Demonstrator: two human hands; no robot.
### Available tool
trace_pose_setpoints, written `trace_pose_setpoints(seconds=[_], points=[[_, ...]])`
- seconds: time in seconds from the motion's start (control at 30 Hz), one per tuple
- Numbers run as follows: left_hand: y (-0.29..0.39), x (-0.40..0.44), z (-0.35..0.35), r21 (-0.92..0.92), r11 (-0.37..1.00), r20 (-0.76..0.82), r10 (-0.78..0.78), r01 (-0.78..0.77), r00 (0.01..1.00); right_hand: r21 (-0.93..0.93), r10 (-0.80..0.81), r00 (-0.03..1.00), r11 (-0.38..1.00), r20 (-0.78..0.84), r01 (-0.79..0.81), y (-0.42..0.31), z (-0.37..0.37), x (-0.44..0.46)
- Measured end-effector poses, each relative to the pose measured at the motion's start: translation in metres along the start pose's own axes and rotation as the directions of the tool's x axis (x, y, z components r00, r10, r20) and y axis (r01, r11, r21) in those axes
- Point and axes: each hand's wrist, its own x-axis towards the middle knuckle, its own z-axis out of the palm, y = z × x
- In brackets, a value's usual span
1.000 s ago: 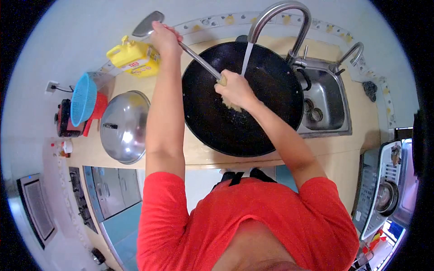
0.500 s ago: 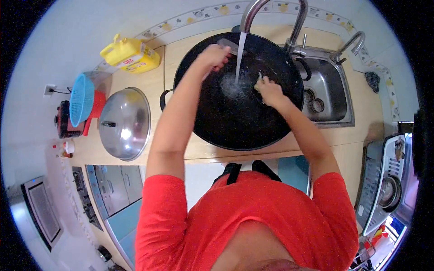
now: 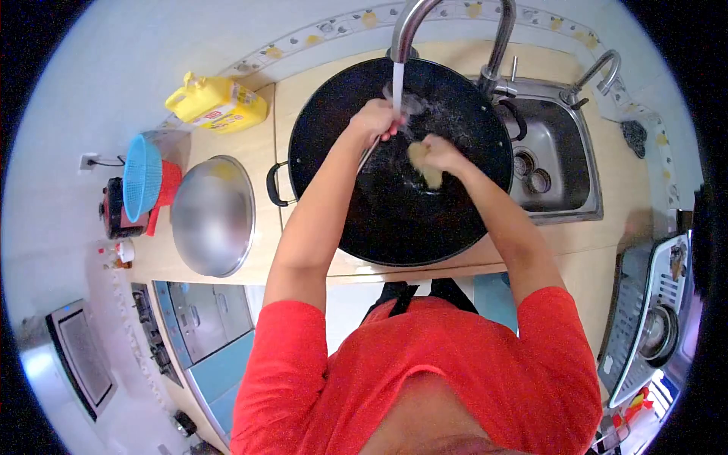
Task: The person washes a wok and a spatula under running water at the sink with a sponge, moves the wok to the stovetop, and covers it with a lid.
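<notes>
A large black wok (image 3: 409,235) with two side handles sits on the counter, its right side over the sink's edge. My left hand (image 3: 377,120) is closed around the handle of a spatula (image 3: 368,154), whose greyish blade shows partly beyond the fingers. Water from the curved faucet (image 3: 402,42) runs down beside that hand and splashes into the wok. To its right, my right hand (image 3: 442,154) grips a yellowish sponge (image 3: 425,164), slightly blurred, low inside the wok.
Right of the wok lies a steel sink (image 3: 557,163) with a smaller tap (image 3: 607,72). A domed metal lid (image 3: 213,216) rests on the counter at left. Behind it stand a yellow jug (image 3: 220,106), a blue basket (image 3: 142,178) and a red container (image 3: 168,186).
My left hand has brought the spatula down and right, under the water stream. My right hand has shifted slightly left with the sponge, which now shows more. The faucet spout has swung slightly left.
</notes>
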Motion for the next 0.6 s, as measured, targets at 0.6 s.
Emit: trace_pose_setpoints(seconds=[0.6], points=[[-0.054,-0.041,0.021,-0.395,0.915,-0.277,-0.03,-0.085,0.96,0.232,-0.133,0.877,0.936,-0.461,0.264,-0.126,0.004,0.023]])
